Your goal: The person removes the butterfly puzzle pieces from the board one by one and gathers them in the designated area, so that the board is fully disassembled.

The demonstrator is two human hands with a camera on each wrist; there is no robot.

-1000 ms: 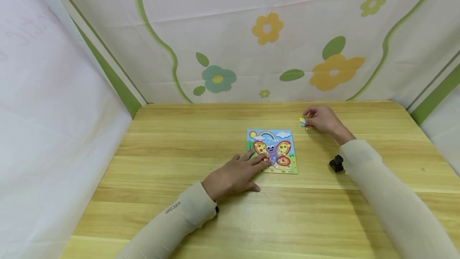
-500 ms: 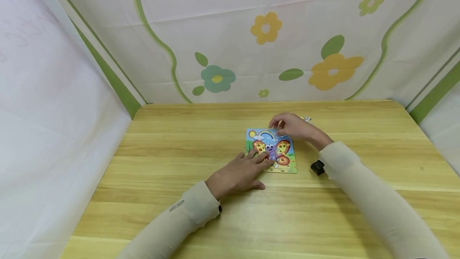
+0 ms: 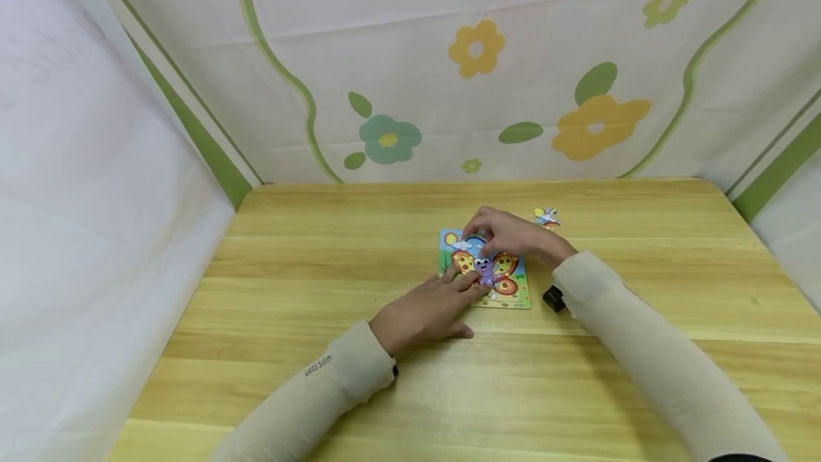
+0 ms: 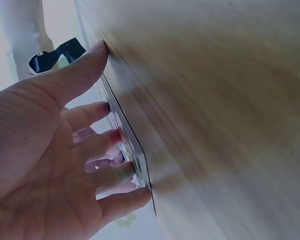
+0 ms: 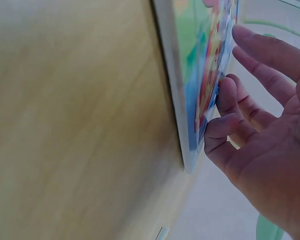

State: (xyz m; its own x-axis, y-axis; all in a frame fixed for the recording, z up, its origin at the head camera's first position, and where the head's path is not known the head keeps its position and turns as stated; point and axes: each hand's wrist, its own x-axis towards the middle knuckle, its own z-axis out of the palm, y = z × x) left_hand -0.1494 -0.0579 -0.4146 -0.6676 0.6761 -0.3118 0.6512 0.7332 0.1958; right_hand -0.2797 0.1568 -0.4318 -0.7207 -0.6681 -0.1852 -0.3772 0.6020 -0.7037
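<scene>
A square jigsaw board [image 3: 521,291] with a purple-faced butterfly picture lies on the wooden table. My left hand [image 3: 426,309] rests over its lower left part, fingers spread and fairly straight. In the left wrist view, the fingertips [image 4: 132,170] of that hand lie along the board's edge. Over the top of the board, covering part of the rainbow and sky, is my right hand [image 3: 507,230]. Its curled fingers [image 5: 225,95] meet the board's face in the right wrist view, while its thumb [image 5: 260,45] stretches out straighter. I cannot tell whether a piece is between them.
Small colourful puzzle pieces [image 3: 547,217] lie on the table [image 3: 673,248] just beyond the right hand. A black wrist device [image 3: 554,299] shows beside the right sleeve. A flower-printed white curtain [image 3: 410,77] rises behind the table's far edge.
The right hand has moved left from the loose pieces to the top of the board, uncovering those pieces. The left hand has stayed nearly in place on the board.
</scene>
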